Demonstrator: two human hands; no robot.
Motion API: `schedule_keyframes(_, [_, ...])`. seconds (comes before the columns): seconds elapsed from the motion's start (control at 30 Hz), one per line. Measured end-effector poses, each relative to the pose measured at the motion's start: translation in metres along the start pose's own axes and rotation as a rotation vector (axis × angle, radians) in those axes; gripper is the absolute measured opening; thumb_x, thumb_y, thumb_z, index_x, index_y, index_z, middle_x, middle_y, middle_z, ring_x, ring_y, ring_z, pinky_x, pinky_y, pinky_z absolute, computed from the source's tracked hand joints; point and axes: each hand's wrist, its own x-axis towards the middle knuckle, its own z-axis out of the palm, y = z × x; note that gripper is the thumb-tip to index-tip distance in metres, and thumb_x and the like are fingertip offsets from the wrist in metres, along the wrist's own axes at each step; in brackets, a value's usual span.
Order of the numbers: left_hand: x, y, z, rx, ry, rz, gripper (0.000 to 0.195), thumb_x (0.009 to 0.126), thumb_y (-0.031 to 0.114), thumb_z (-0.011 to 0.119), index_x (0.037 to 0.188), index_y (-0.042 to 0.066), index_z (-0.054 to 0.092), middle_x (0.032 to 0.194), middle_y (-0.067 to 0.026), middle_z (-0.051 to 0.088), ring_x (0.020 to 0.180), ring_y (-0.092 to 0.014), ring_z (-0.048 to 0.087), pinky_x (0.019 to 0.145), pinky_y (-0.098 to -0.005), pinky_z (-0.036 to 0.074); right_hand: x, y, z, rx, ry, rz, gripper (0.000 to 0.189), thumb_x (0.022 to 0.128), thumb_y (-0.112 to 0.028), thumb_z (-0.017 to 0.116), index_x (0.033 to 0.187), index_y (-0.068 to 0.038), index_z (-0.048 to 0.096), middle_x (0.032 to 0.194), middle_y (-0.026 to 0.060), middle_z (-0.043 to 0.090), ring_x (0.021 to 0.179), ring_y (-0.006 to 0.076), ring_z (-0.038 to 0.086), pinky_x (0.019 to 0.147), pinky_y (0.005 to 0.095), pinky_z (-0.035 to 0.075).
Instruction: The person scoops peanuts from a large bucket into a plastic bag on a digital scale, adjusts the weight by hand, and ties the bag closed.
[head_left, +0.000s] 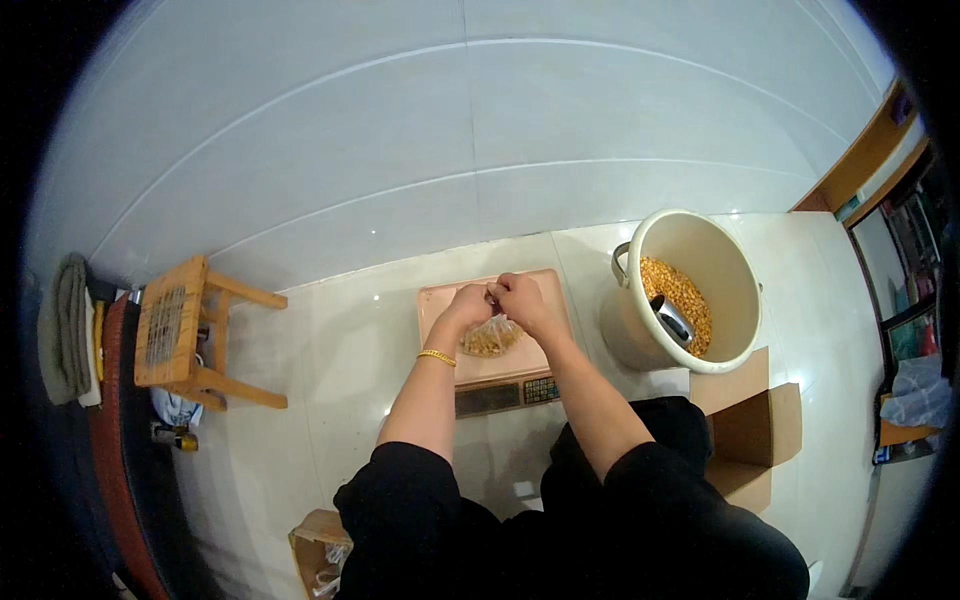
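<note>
A clear plastic bag of yellow kernels (491, 339) rests on the pan of a pink digital scale (517, 367). Its gathered top is pinched between my left hand (471, 304) and my right hand (520, 298), whose fingers meet over the bag's neck. The fingertips partly hide the top of the bag. On the scale's near edge are a dark display and a keypad. To the right stands a large cream bucket (637, 330) with yellow kernels (686, 289) inside, and a metal scoop (673, 320) lies on them.
An open cardboard box (784, 424) lies at my right, below the bucket. A smaller box (311, 555) with plastic bags is at the lower left. A wooden stool (206, 330) stands at the left, and shelving (892, 322) at the right. A tiled wall rises beyond the scale.
</note>
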Motion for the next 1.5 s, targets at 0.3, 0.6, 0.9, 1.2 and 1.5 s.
schedule_keyframes(0.3, [-0.006,0.016,-0.001,-0.024,-0.168,-0.103,0.016,0.087,0.013,0.054,0.092,0.003,0.065,0.071,-0.0048,0.059,0.059,-0.011,0.051,0.053,-0.0270,0.044,-0.020,0.083,0.042,0.013,0.083,-0.198,0.017,0.077,-0.015,0.065,0.088,-0.001,0.063,0.075,0.0068,0.059,0.061,0.0204,0.057,0.053,0.0285,0.047])
schedule_keyframes(0.6, [-0.006,-0.005,0.003,0.059,0.100,-0.020,0.025,0.089,0.006,0.042,0.105,0.004,0.061,0.072,-0.0061,0.056,0.063,-0.013,0.051,0.058,-0.0277,0.044,-0.026,0.069,0.039,0.824,-0.049,0.393,0.018,0.089,-0.016,0.053,0.094,0.000,0.061,0.074,0.0095,0.061,0.067,0.0178,0.058,0.060,0.0327,0.048])
schedule_keyframes(0.9, [-0.008,0.050,0.032,-0.269,-0.035,-0.020,0.029,0.086,0.012,0.047,0.112,0.004,0.057,0.093,-0.0163,0.061,0.069,-0.019,0.057,0.064,-0.0311,0.048,-0.015,0.080,0.057,0.082,0.105,0.150,0.024,0.082,-0.023,0.053,0.090,-0.004,0.065,0.084,0.0215,0.064,0.086,0.0386,0.060,0.074,0.0416,0.046])
schedule_keyframes(1.2, [0.000,-0.014,0.037,0.192,0.122,0.010,0.025,0.086,0.013,0.052,0.108,0.007,0.062,0.096,-0.0151,0.065,0.075,-0.023,0.063,0.069,-0.0332,0.051,-0.009,0.082,0.053,-0.094,0.196,-0.018,0.031,0.082,-0.025,0.052,0.076,0.004,0.063,0.074,0.0227,0.062,0.066,0.0343,0.061,0.061,0.0410,0.046])
schedule_keyframes(1.5, [-0.022,-0.011,0.039,0.139,0.050,0.103,0.027,0.076,0.007,0.061,0.102,0.009,0.066,0.090,-0.0170,0.065,0.083,-0.027,0.064,0.075,-0.0336,0.049,-0.016,0.069,0.042,0.504,0.231,0.362,0.017,0.081,-0.011,0.064,0.081,0.001,0.054,0.062,0.0080,0.058,0.047,0.0145,0.054,0.041,0.0262,0.041])
